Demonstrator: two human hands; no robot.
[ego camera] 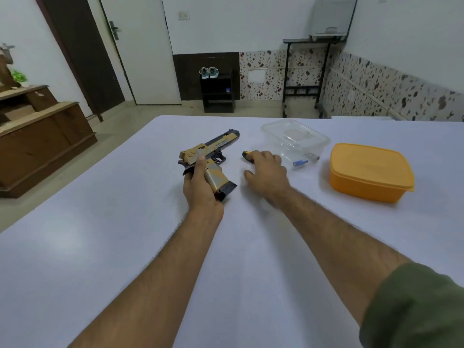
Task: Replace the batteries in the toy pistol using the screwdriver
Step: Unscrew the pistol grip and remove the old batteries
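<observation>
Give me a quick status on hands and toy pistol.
Left hand grips toy pistol on table. Right hand over screwdriver, grasp unclear. Nothing blocking.

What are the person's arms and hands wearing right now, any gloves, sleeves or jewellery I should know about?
Both hands are bare: no gloves, rings or watch show on the left hand or the right hand. The left forearm is uncovered all the way to the frame edge. The right arm has an olive-green sleeve pushed up, leaving the forearm bare.
</observation>
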